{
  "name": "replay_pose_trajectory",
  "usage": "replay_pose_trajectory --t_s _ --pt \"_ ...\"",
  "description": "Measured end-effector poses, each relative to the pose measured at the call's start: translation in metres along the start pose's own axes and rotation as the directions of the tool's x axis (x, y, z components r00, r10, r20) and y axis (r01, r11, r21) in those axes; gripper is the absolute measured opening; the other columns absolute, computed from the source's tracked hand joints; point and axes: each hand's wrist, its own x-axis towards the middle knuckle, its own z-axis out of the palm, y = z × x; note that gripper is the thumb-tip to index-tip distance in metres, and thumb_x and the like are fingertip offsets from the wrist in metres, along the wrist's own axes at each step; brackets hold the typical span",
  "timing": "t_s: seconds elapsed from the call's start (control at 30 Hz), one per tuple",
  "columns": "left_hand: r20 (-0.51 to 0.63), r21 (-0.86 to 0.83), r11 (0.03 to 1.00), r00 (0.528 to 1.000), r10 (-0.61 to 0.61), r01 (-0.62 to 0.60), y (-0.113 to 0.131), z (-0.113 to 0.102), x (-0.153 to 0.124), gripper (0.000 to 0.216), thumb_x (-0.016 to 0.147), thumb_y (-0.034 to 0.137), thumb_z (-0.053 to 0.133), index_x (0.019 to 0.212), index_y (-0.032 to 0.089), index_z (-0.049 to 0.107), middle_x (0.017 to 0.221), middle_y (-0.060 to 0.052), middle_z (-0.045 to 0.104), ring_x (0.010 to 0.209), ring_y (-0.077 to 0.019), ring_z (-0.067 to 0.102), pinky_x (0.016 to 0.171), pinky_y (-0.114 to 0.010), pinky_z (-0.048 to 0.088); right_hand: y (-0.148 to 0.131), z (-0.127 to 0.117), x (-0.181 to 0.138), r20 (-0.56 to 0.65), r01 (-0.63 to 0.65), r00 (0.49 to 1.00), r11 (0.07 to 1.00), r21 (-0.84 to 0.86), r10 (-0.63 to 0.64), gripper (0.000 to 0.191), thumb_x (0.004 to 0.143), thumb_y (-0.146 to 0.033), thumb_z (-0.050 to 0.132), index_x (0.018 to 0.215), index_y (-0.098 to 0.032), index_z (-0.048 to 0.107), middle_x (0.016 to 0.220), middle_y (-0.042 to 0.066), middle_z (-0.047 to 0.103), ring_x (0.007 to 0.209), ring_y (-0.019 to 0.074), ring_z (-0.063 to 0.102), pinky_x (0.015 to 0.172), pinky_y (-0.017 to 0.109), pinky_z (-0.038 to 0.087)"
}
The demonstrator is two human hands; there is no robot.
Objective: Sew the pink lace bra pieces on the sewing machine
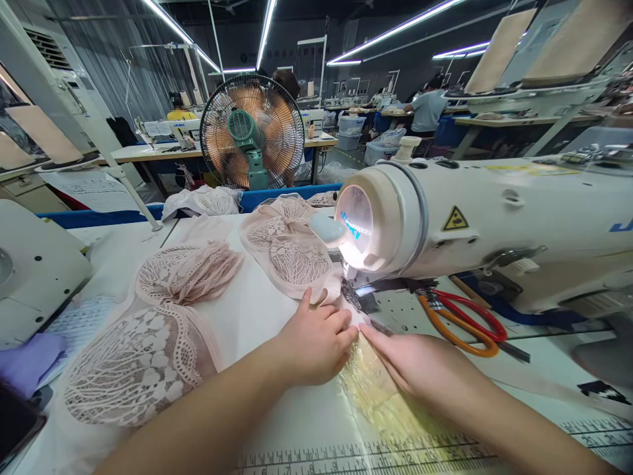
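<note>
A pale pink lace bra (301, 260) lies on the table, its lower edge running under the presser foot (350, 290) of the sewing machine (465, 211). Just in front of the foot, my left hand (316, 340) is closed on the bra's edge, with one finger stretched along the fabric. My right hand (420, 363) meets it from the other side, its fingers pressed together at the same edge. What lies under the fingertips is partly hidden. Beneath my hands, yellowish clear tape (370, 389) covers part of the table.
More lace bra pieces (133, 369) are spread at left. Scissors with orange and red handles (465, 320) lie right of the needle area. A ruler strip (316, 460) runs along the front edge. A fan (252, 132) stands beyond the table; people work at machines behind.
</note>
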Motion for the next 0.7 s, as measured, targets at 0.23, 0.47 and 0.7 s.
replay_pose_trajectory --t_s 0.23,0.47,0.7 --pt "-0.04 0.017 0.999 0.999 -0.031 0.031 -0.006 0.004 0.001 0.037 0.093 0.033 0.038 0.127 0.021 0.05 0.132 -0.009 0.051 0.121 -0.0281 0.044 0.104 -0.067 0.022 -0.008 -0.006 0.001 -0.012 -0.043 0.999 0.997 -0.057 0.043 0.067 0.079 -0.015 0.045 0.145 -0.021 0.031 0.075 0.008 0.07 0.063 0.0238 0.063 0.043 0.028 0.02" --pt "-0.022 -0.007 0.999 0.998 -0.052 0.052 -0.007 0.0 0.002 0.032 0.094 0.032 0.036 0.118 0.022 0.055 0.126 -0.009 0.055 0.116 -0.0276 0.048 0.102 -0.069 0.023 -0.01 0.002 -0.004 0.007 0.015 1.0 0.999 -0.05 -0.015 0.067 0.082 -0.013 0.043 0.146 -0.025 0.026 0.092 0.01 0.069 0.078 0.0264 0.065 0.05 0.029 0.032" --pt "-0.022 -0.017 0.998 0.998 -0.057 0.057 -0.008 0.001 0.002 0.034 0.094 0.033 0.036 0.121 0.021 0.053 0.129 -0.009 0.053 0.117 -0.0285 0.047 0.1 -0.071 0.024 -0.002 0.024 -0.008 -0.089 0.044 0.995 0.997 0.059 -0.039 0.053 0.089 -0.021 0.033 0.142 -0.025 0.037 0.094 0.009 0.066 0.084 0.0269 0.064 0.061 0.035 0.047"
